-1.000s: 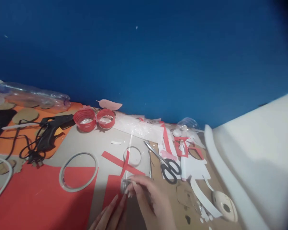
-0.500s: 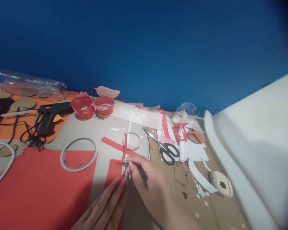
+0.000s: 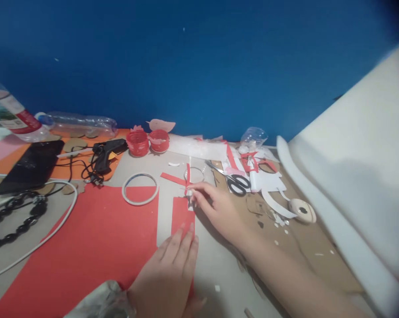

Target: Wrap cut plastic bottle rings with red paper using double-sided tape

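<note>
The large red paper sheet (image 3: 86,238) lies flat on the grey cardboard table top (image 3: 172,170) and takes up most of the near left. Beside its right edge, across a bare gap, lies the narrow red paper strip (image 3: 182,216), running away from the person. To the right of the strip a big white foam board (image 3: 351,176) leans up at an angle. Beyond the sheet's far edge rests a thin white ring (image 3: 140,189), and farther back from the ring lie a black glue gun (image 3: 106,152) and 2 red ribbed bottle caps (image 3: 148,142). A pair of black-handled scissors (image 3: 234,180) lies just right of the strip's far end.

The left hand (image 3: 171,269) is spread open and flat, pressing the strip's near end to the table; it grips nothing. The right hand (image 3: 215,207) pinches something small and pale at the strip's far end; what that thing is I cannot tell through the blur.

My judgement for doing this well: keep the flat palm's weight steady so the strip cannot slide or buckle, and keep the pinching fingertips low, working straight along the strip's edge rather than lifting, which could crease or tear the thin paper.
</note>
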The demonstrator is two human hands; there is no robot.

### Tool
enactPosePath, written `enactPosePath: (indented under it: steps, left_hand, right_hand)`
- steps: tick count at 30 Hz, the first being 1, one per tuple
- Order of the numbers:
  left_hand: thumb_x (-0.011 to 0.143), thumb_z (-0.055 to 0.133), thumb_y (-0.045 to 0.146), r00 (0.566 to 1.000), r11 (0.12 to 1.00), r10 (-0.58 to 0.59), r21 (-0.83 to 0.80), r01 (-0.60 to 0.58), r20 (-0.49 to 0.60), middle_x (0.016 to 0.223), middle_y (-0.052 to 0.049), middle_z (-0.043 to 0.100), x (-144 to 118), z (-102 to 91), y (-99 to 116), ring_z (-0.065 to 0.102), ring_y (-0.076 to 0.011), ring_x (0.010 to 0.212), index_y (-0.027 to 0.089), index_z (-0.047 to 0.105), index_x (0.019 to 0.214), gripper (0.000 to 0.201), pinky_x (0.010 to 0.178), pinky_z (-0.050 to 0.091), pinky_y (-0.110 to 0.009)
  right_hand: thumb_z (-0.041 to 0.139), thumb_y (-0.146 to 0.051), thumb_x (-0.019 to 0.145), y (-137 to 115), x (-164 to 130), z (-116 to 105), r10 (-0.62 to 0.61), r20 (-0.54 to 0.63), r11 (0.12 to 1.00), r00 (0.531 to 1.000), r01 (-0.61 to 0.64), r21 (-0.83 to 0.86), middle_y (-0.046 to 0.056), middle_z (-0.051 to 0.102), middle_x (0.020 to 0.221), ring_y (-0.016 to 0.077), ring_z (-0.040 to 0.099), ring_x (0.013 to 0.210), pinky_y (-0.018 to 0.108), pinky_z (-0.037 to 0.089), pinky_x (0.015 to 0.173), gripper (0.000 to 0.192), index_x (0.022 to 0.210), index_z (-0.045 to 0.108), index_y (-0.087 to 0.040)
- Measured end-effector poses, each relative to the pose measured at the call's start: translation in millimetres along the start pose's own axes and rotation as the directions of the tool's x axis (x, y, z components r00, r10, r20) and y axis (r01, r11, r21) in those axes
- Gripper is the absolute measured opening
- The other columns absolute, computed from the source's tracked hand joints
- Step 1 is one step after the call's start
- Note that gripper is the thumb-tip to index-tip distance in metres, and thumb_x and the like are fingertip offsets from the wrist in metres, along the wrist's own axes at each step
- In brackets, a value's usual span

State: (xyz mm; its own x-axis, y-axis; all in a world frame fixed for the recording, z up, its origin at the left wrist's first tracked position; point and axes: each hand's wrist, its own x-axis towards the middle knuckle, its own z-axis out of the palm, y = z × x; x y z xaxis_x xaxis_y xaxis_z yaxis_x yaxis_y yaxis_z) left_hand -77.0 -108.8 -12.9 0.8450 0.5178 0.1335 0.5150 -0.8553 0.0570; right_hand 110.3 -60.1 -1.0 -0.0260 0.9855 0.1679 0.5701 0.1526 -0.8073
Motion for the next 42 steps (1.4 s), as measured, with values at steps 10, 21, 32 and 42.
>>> enactPosePath:
  steps: [10,21,32,42]
  left_hand:
    - [0.092,0.032,0.05,0.866,0.103,-0.305,-0.891,0.443,0.396,0.051,0.004,0.046,30.3,-47.9,-51.8,0.046,-0.0116,0.047,0.02,0.05,0.067,0.043,0.052,0.042,-0.024]
    - [0.091,0.045,0.048,0.853,-0.06,-0.297,-0.9,0.431,0.429,0.051,0.009,0.036,28.6,-13.1,-64.1,0.031,-0.0065,0.042,0.019,0.044,0.07,0.036,0.042,0.026,-0.018]
    - [0.096,0.034,0.027,0.955,0.646,-0.283,-0.717,0.262,0.094,0.065,0.003,0.052,22.3,-16.0,-64.8,0.05,-0.0116,0.059,0.02,0.049,0.07,0.031,0.058,0.039,-0.021]
    - [0.096,0.036,0.029,0.957,0.711,-0.237,-0.641,0.289,0.168,0.073,0.001,0.06,21.7,-12.5,-64.2,0.055,-0.0128,0.066,0.02,0.057,0.077,0.03,0.062,0.039,-0.023]
  right_hand:
    - [0.043,-0.025,0.095,-7.4,-14.6,-11.9,-0.24,-0.031,0.947,0.97,0.227,-0.228,0.008,0.072,0.094,0.0222,0.066,0.087,0.036,0.05,0.079,0.022,0.1,0.064,-0.023]
    - [0.046,-0.024,0.093,5.4,-17.0,-3.3,-0.48,0.192,0.809,0.856,0.516,-0.28,0.009,0.071,0.096,0.0197,0.065,0.088,0.034,0.051,0.078,0.022,0.101,0.067,-0.024]
    - [0.058,-0.033,0.09,-26.7,-10.9,-5.5,0.054,0.315,0.997,0.947,-0.066,0.028,-0.001,0.065,0.087,0.0173,0.061,0.086,0.03,0.047,0.079,0.012,0.083,0.063,-0.024]
    - [0.059,-0.031,0.089,-13.2,-13.8,0.3,0.045,0.355,0.995,0.934,-0.075,0.071,-0.002,0.061,0.084,0.0154,0.058,0.082,0.028,0.046,0.076,0.013,0.079,0.059,-0.023]
